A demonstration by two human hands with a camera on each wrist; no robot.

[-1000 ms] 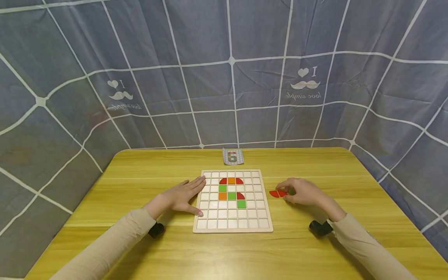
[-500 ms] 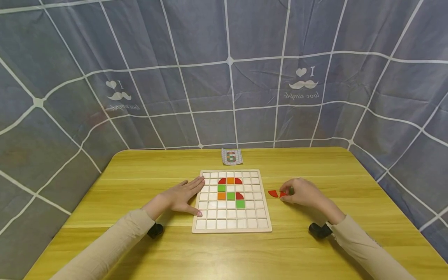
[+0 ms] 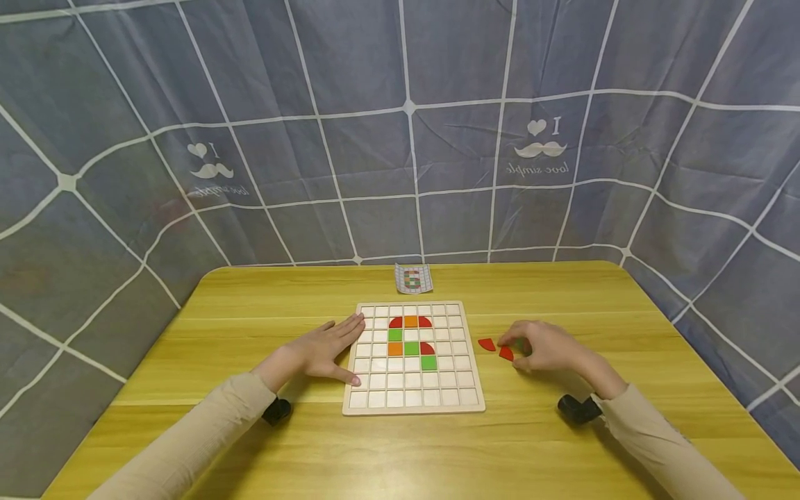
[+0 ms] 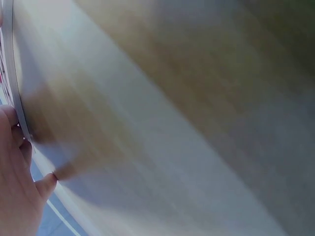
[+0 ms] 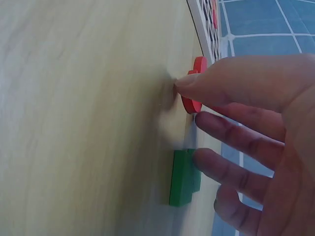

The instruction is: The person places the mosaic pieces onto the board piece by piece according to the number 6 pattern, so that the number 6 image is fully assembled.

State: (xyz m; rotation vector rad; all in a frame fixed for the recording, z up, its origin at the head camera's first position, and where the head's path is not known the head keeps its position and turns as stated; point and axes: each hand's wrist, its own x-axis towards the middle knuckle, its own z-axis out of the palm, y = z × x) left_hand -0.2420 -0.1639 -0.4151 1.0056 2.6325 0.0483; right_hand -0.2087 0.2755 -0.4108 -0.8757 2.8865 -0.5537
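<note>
A square wooden grid board lies on the table with red, orange and green tiles in some cells. My left hand rests spread along its left edge, fingertips and thumb on the rim. To the board's right, my right hand pinches a red quarter-circle tile between thumb and index finger, close to the tabletop. A second red quarter-circle tile lies just left of it. Green blocks stand under the right hand's other fingers, mostly hidden in the head view.
A small printed pattern card lies behind the board, showing a coloured figure on a grid. The wooden table meets a grey curtain with white lines at its back edge.
The right hand has separated its red tile from the other one and turned it, moving it slightly toward the front. The left hand stays on the board's edge.
</note>
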